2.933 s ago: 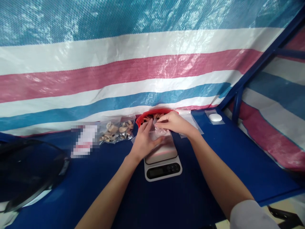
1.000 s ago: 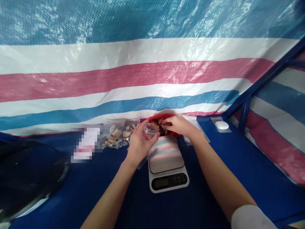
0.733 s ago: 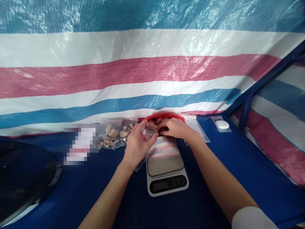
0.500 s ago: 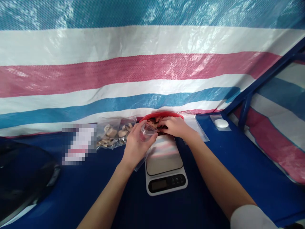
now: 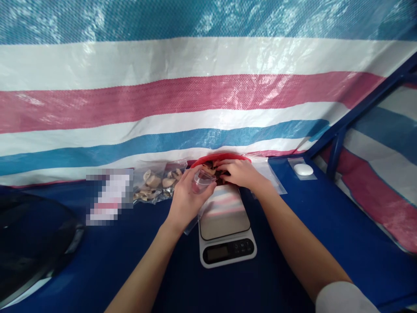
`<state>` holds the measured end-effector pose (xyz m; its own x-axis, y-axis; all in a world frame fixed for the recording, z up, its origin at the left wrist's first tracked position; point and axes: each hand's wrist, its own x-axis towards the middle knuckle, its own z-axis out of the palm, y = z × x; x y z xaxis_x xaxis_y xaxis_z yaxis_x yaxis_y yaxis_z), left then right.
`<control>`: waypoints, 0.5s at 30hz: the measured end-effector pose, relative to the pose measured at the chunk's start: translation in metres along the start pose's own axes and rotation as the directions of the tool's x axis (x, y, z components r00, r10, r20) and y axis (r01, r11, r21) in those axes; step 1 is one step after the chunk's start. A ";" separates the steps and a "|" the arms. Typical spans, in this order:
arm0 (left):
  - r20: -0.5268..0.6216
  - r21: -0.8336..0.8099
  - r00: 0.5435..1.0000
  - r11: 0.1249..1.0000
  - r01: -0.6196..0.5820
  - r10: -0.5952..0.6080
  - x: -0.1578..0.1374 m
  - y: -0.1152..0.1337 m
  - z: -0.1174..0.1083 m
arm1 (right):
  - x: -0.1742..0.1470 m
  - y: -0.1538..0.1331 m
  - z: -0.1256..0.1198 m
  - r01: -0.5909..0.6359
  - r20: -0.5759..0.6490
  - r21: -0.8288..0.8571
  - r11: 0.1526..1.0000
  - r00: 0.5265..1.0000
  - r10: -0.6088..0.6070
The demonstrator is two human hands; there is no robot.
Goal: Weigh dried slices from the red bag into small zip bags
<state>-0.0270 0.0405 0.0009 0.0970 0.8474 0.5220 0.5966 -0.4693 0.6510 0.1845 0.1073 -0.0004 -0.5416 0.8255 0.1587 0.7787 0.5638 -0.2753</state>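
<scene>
My left hand [image 5: 186,199] is closed around a small clear plastic cup [image 5: 205,177], tilted at the near side of a red basin [image 5: 224,156]. Brown and dark dried pieces [image 5: 209,166] lie in the basin; their exact kind is hard to make out. My right hand [image 5: 240,171] reaches in from the right, its fingers bent down among these pieces, fingertips partly hidden. Just in front of the basin stands a white kitchen scale [image 5: 224,217] with a shiny plate and a dark display. Part of a clear bag [image 5: 192,225] shows beneath my left wrist.
Clear bags of pale dried slices [image 5: 151,184] lie left of the basin, beside a blurred-out sheet [image 5: 109,198]. A large black round object [image 5: 32,243] is at far left. Rightward are a flat clear bag [image 5: 275,178] and a white oval item [image 5: 303,169]. Striped sheeting [image 5: 195,95] hangs behind.
Almost nothing differs. Both hands stay at the basin, with the cup still in my left hand; the view has shifted very slightly.
</scene>
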 end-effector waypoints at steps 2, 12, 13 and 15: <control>0.002 -0.003 1.000 1.000 -0.002 0.002 0.000 0.000 0.000 | 0.000 0.001 0.000 0.006 0.003 0.005 1.000 1.000 -0.006; 0.009 -0.015 1.000 1.000 0.014 -0.014 0.001 0.002 -0.001 | 0.001 0.001 0.006 -0.040 -0.008 -0.038 0.998 0.999 0.040; 0.006 -0.016 1.000 1.000 0.013 -0.013 0.001 0.002 -0.001 | 0.002 0.000 0.006 -0.054 -0.019 -0.044 0.998 0.998 0.053; 0.004 -0.019 1.000 1.000 0.006 -0.006 0.001 0.002 -0.002 | 0.002 -0.001 0.004 -0.087 -0.034 -0.055 0.995 0.996 0.086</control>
<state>-0.0274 0.0403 0.0041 0.0968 0.8515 0.5154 0.5819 -0.4685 0.6647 0.1817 0.1085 -0.0037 -0.4618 0.8711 0.1670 0.8393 0.4901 -0.2352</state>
